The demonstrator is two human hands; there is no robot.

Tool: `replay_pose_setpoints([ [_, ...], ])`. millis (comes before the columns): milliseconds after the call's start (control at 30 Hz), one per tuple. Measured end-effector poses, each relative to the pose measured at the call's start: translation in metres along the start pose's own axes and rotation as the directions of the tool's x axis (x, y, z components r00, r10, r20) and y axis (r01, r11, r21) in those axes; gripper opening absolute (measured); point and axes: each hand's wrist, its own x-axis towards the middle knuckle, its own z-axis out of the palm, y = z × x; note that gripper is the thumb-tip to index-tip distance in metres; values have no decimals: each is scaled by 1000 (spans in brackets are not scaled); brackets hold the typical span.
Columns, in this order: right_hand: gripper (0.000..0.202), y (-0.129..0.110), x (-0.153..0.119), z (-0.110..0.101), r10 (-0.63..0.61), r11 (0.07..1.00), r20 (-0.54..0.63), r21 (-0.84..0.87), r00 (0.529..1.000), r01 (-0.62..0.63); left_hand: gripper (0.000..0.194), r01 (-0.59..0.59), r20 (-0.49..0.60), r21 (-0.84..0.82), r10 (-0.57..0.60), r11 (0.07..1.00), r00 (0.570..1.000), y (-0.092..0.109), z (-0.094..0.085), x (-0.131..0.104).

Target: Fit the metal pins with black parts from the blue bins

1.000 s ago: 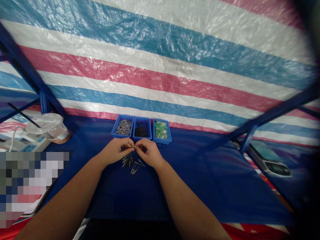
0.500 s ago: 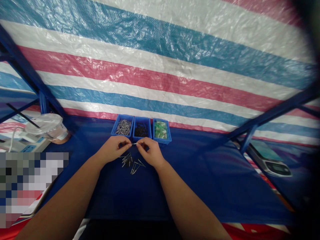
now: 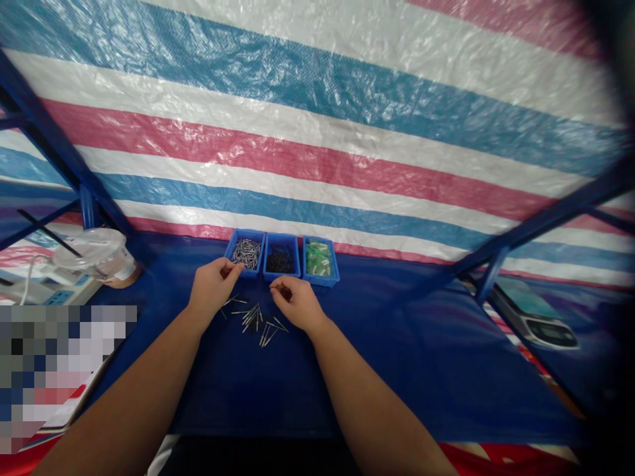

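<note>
Picking silver metal pins (image 3: 247, 251) from the leftmost blue bin (image 3: 251, 232), seemingly: left hand (image 3: 212, 289) at near rim, right hand (image 3: 301, 305) curled, apart; either grip's contents, cannot tell; fine fingertip pinch called for.

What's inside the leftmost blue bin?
The bin holds a heap of thin silvery metal pieces. They hide its floor; the left hand covers part of its near wall.

Thin silvery pins (image 3: 253, 317) scattered on blue tabletop (image 3: 397, 370), silvery pieces (image 3: 247, 252) heaped in blue bin (image 3: 231, 248)
</note>
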Motion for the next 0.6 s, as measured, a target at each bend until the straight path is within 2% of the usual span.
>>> replay_pose_setpoints([
  [67, 8, -1, 0, -1, -5, 1000, 28, -9, 1000, 6, 36, 17, 14, 24, -17, 1000, 1000, -1, -1, 0],
  [167, 6, -3, 0, -3, -31, 999, 80, -39, 996, 35, 65, 33, 63, 68, -38, 997, 997, 2, -4, -2],
  [200, 7, -5, -1, -3, -50, 997, 101, -46, 994, 55, 68, 29, 68, 69, -33, 997, 997, 4, -5, -3],
  [400, 23, -11, -2, 0, -161, 979, 275, -75, 948, 188, 29, -91, 119, -108, 103, 990, 987, 13, -5, -6],
  [600, 15, -9, -2, 14, -39, 967, 229, -236, 973, 95, 20, -203, 225, -170, 238, 964, 945, 14, -2, -6],
])
